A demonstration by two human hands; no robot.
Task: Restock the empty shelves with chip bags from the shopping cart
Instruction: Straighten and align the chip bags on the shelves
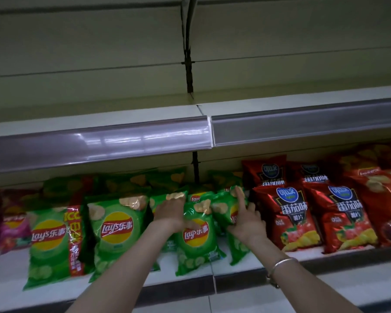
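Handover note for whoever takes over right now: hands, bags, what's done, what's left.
Left hand: grips the centre green bag near its top.
Right hand: holds the next green bag beside it, index finger straight along it.
Both bags stand on the lower shelf, between other green bags and red bags.
Done: lower shelf largely filled.
To do: upper shelf bare; cart not in view.

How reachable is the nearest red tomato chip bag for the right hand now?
Likely yes: the red tomato chip bag stands right beside the right hand, nothing between them. But that hand holds a green Lay's bag, so it must release first.
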